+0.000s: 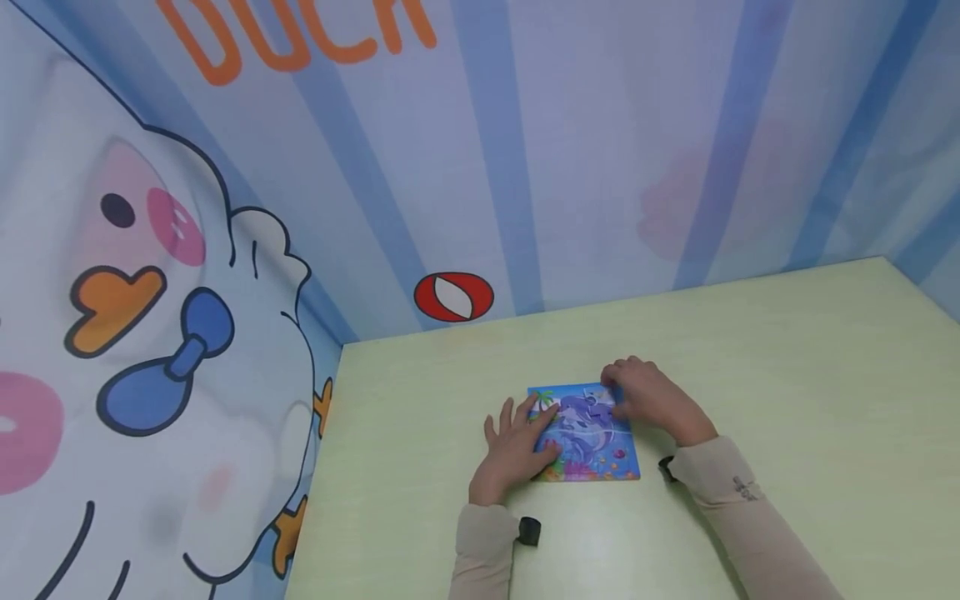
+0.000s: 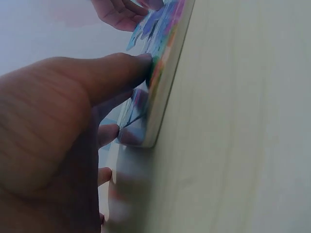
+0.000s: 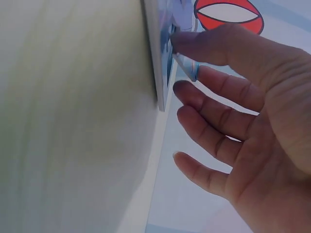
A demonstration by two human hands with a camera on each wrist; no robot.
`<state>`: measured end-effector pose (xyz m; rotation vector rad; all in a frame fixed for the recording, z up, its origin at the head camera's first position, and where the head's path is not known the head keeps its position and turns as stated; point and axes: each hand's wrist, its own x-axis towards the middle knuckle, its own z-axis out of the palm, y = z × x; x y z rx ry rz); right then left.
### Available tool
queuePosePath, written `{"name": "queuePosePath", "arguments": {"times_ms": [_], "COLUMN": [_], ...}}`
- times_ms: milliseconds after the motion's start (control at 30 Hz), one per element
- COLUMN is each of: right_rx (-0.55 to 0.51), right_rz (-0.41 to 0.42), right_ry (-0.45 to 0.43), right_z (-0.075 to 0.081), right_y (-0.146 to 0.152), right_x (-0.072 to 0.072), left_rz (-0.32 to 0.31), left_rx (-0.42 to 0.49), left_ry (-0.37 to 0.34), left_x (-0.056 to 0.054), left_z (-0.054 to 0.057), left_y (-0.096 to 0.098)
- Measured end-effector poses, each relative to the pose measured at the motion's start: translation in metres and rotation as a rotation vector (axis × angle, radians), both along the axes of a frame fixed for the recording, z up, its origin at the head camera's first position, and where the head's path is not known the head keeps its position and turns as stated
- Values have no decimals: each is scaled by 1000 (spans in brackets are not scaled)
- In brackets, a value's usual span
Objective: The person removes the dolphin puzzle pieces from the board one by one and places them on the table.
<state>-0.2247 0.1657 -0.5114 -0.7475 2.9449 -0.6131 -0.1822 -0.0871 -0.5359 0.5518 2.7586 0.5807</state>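
Observation:
A square dolphin jigsaw puzzle [image 1: 628,467] in blue and purple lies flat on the table. My left hand [image 1: 512,450] rests across its left side with the fingers spread; in the left wrist view the thumb [image 2: 131,65] presses on the picture near the edge. At the top right corner my right hand [image 1: 654,402] pinches a puzzle piece [image 3: 188,68] between thumb and index finger. That piece stands tilted up from the board in the right wrist view, and the other fingers are loosely bent beside it. Part of the picture is hidden under both hands.
The pale yellow-green table [image 1: 787,400] extends around the puzzle. Behind it and to the left stand fabric walls with blue stripes [image 1: 495,150], a printed duck [image 1: 247,400] and a red oval print [image 1: 453,297]. Dark straps [image 1: 529,532] show at both cuffs.

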Motion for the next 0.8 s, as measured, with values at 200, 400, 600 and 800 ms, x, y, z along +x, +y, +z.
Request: {"name": "queuePosePath", "arguments": {"times_ms": [200,400,600,800], "right_rx": [-70,-145,-210,-263], "right_rz": [17,-3,-41,-69], "right_ry": [-50,-81,-112,-136], "right_z": [-3,-3,-2,-1], "right_y": [0,4,22,43], "right_x": [-2,-4,-5,-6], "left_rz": [4,9,13,22], "left_rx": [-14,11,25,31], "left_ry": [7,-6,-21,-25], "left_x": [-2,-3,-1,-1], "left_z": [-4,-6,-2,-4], "left_y": [2,2,2,3]}}
